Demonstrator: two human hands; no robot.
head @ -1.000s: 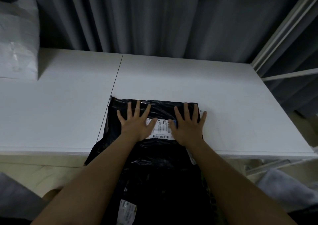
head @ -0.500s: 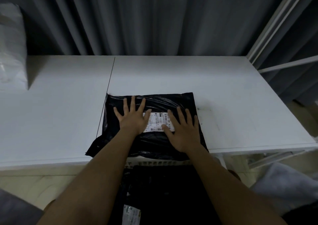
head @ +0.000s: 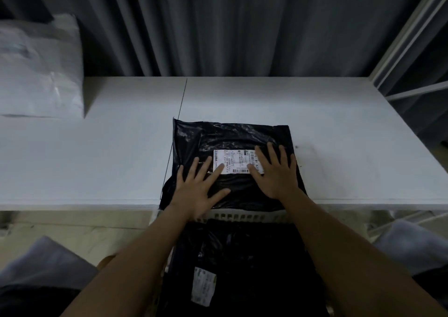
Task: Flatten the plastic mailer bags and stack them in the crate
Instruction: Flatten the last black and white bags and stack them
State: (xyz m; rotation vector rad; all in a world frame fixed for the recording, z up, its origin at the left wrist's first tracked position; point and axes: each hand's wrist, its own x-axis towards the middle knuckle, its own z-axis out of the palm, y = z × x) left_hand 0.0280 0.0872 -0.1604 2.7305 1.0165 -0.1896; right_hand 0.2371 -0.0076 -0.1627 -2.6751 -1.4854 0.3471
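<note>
A black plastic mailer bag (head: 232, 137) with a white shipping label (head: 234, 161) lies on the white table (head: 97, 159), its near edge hanging over the table's front. My left hand (head: 198, 190) presses flat on its near left part, fingers spread. My right hand (head: 276, 173) presses flat on its right side, covering the label's right end. Below the table edge stands a white slatted crate (head: 242, 217). Inside it lies another black mailer (head: 242, 268) with a small label (head: 203, 285).
A pile of white plastic bags (head: 38, 69) sits at the table's far left. Grey curtains hang behind the table. A white metal rack frame (head: 407, 50) rises at the right. My knees show at both lower corners.
The black mailer has slid farther onto the table. My left hand has drawn back toward the bag's near edge, while my right hand moved up and right over the label's end.
</note>
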